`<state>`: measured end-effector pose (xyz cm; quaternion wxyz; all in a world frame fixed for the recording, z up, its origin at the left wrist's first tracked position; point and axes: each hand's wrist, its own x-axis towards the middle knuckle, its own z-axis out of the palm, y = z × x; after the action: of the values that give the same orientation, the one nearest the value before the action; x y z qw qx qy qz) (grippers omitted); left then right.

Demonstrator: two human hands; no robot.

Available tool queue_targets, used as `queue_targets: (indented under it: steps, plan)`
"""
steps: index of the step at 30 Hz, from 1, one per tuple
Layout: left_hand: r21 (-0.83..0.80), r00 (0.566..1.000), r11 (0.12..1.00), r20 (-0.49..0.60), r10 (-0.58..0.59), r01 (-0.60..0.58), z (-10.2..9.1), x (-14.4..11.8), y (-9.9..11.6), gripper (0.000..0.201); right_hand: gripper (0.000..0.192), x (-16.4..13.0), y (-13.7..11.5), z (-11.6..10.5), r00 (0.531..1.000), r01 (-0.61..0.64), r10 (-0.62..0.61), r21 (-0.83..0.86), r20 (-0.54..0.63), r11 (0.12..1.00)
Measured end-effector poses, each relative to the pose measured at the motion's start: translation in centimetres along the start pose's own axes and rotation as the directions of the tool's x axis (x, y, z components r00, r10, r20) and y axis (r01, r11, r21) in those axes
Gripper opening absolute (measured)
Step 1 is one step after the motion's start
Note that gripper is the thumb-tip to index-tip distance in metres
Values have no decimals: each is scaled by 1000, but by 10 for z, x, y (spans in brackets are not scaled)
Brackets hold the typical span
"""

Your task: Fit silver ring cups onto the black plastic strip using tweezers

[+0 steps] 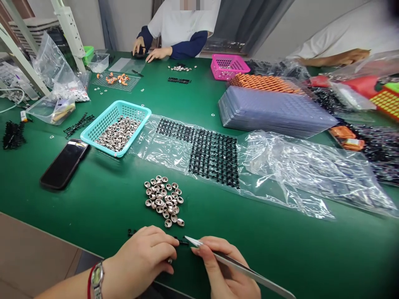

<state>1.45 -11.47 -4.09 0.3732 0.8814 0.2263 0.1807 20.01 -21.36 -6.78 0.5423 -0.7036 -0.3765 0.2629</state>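
My right hand (226, 268) grips a pair of metal tweezers (246, 270), their pointed tips beside the right end of a thin black plastic strip (183, 242). My left hand (148, 259), fingers bent and drawn together, holds that strip down near the table's front edge. Its middle is hidden under the hand, and the other end shows to the left of the knuckles. Part of a small shiny piece peeks out below the left fingertips. Just beyond the hands lies a loose pile of small silver cup-shaped metal pieces (163, 199), each with a hole.
A turquoise basket (135, 139) holds more metal pieces, with a phone (65, 164) beside it. Rows of black strips (215, 158) lie on clear plastic film (280, 174). Behind them are stacked clear trays (268, 108) and a pink basket (218, 68). A co-worker (183, 29) sits opposite.
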Motion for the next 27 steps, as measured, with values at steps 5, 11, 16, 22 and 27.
queue_targets:
  steps: [5, 11, 16, 22, 27]
  plan:
    - [-18, 998, 999, -45, 40, -41, -2, 0, -3, 6, 28, 1, 2, -3, 997, -66, 67, 35, -32, 997]
    - [-18, 993, 997, -89, 77, -79, -1, 1, -5, 2, 28, 1, 4, -2, 995, -93, 95, 78, -18, 993]
    - [0, 993, 997, -86, 76, -76, 0, -1, -7, 4, 28, 1, 5, -3, 996, -89, 92, 82, -23, 993]
    - [16, 981, 992, -148, 125, -125, 0, -1, -7, 4, 27, 1, 0, 1, 998, -51, 53, 65, -28, 997]
    - [-48, 977, 991, -180, 116, -127, -2, -3, -2, 6, 20, 0, 0, 0, 1000, -9, 11, 70, -25, 998]
